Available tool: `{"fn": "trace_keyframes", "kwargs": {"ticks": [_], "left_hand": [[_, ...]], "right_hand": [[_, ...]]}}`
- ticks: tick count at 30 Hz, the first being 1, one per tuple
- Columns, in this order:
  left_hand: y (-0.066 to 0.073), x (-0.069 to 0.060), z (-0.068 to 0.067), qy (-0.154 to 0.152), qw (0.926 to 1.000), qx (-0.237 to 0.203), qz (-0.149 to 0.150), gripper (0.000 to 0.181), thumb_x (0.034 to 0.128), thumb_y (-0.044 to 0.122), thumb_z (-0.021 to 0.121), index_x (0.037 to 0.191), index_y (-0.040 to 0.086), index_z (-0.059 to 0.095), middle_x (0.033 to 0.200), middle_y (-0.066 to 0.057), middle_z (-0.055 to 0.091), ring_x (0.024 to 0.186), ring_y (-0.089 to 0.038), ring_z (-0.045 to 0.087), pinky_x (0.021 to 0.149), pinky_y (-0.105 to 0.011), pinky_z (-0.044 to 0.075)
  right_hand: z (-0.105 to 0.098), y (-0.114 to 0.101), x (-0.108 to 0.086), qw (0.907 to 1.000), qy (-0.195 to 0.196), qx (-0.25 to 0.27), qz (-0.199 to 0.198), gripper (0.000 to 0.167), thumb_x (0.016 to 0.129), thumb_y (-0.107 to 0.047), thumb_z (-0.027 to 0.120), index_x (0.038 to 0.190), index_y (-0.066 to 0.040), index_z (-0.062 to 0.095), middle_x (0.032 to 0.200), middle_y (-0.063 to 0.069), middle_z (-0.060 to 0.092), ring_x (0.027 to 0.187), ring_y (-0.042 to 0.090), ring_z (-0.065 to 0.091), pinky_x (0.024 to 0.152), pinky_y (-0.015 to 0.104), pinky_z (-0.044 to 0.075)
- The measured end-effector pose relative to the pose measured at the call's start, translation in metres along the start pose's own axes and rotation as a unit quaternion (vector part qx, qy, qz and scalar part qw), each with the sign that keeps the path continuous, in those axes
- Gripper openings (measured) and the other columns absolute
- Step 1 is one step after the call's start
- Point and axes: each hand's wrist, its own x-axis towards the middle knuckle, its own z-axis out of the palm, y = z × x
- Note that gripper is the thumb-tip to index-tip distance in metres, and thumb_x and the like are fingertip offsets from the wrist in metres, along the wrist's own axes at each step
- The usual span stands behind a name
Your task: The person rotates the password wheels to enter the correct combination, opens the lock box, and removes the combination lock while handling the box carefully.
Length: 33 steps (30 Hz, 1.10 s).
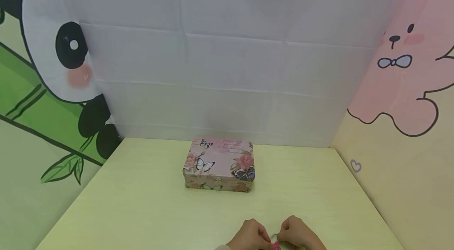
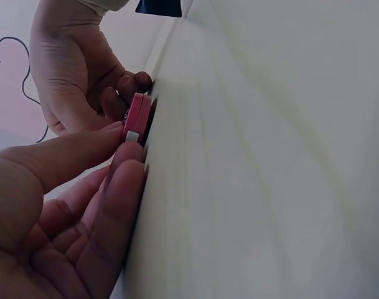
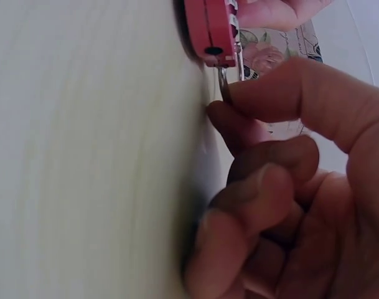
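A small pink-red combination padlock with number dials is between my two hands, close over the table at the bottom of the head view. My left hand pinches its body between thumb and fingers. My right hand pinches the thin metal shackle with thumb and forefinger, its other fingers curled beneath. A dark hole shows in the end of the body beside the shackle. In the head view the left hand and the frame's lower edge hide most of the padlock.
A lidded box with butterflies and roses stands beyond the hands on the pale yellow table. White sheeting hangs behind the table. Painted walls flank it, with a panda on the left and a pink bear on the right.
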Motion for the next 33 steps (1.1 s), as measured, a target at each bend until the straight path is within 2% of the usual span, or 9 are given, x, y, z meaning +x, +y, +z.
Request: {"fn": "trace_keyframes", "kwargs": {"ticks": [6, 10, 26, 33], "left_hand": [[-0.0025, -0.0004, -0.0009, 0.001, 1.0000, -0.001, 0.001, 0.012, 0.0768, 0.001, 0.081, 0.070, -0.004, 0.072, 0.062, -0.001, 0.066, 0.061, -0.009, 0.057, 0.057, -0.020, 0.050], [-0.0023, -0.0018, -0.0018, 0.001, 1.0000, -0.006, -0.004, 0.016, 0.0774, 0.003, 0.082, 0.068, -0.005, 0.071, 0.060, 0.002, 0.064, 0.058, -0.009, 0.057, 0.054, -0.019, 0.050], [0.0009, -0.0050, -0.0039, 0.004, 0.9996, -0.011, -0.025, 0.019, 0.0797, 0.006, 0.082, 0.068, -0.004, 0.071, 0.060, -0.002, 0.065, 0.058, -0.012, 0.059, 0.055, -0.022, 0.054], [0.0019, -0.0049, -0.0078, -0.014, 0.9991, -0.002, -0.039, 0.018, 0.0826, 0.009, 0.079, 0.071, -0.003, 0.073, 0.062, 0.000, 0.066, 0.057, -0.008, 0.056, 0.051, -0.018, 0.046]], "right_hand": [[0.0021, -0.0035, 0.0022, 0.9999, 0.001, -0.006, 0.012, 0.024, 0.076, -0.004, 0.073, 0.057, -0.008, 0.059, 0.047, -0.011, 0.042, 0.044, 0.003, 0.036, 0.041, 0.012, 0.028], [0.0034, -0.0045, 0.0031, 0.9997, 0.011, -0.014, 0.015, 0.026, 0.074, -0.003, 0.073, 0.054, -0.009, 0.057, 0.046, -0.011, 0.041, 0.044, 0.004, 0.037, 0.041, 0.013, 0.030], [0.0050, -0.0064, 0.0050, 0.9997, 0.011, -0.019, 0.008, 0.025, 0.072, -0.001, 0.073, 0.054, -0.008, 0.058, 0.046, -0.010, 0.044, 0.044, 0.004, 0.039, 0.042, 0.013, 0.031], [0.0028, -0.0020, 0.0059, 1.0000, -0.005, -0.005, -0.001, 0.023, 0.075, -0.004, 0.072, 0.056, -0.008, 0.059, 0.047, -0.010, 0.046, 0.044, 0.004, 0.041, 0.042, 0.013, 0.032]]}}
